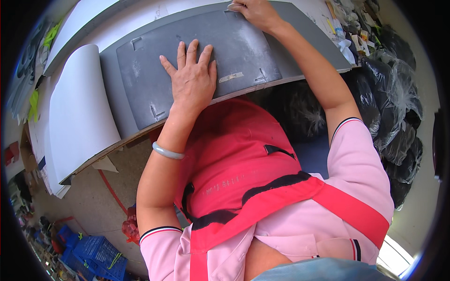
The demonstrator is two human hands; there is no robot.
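Faint pale printing (229, 184) on the red apron (234, 145), not clearly legible. Dark grey panel (243, 51), with a pale strip (231, 77) on it, lies on a grey sheet (110, 86) on the worktop (92, 160). Left hand (193, 79) flat on panel, fingers spread. Right hand (257, 13) curled at panel's far edge, pale item (232, 7) at fingertips; cannot tell if pinched.

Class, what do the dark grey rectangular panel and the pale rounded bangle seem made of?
Dark grey panel: perhaps plastic or stiff board; mostly matte, its flat face shows whitish scuffs. Pale bangle: possibly stone, glass or plastic; smooth and polished, judging by its even sheen.
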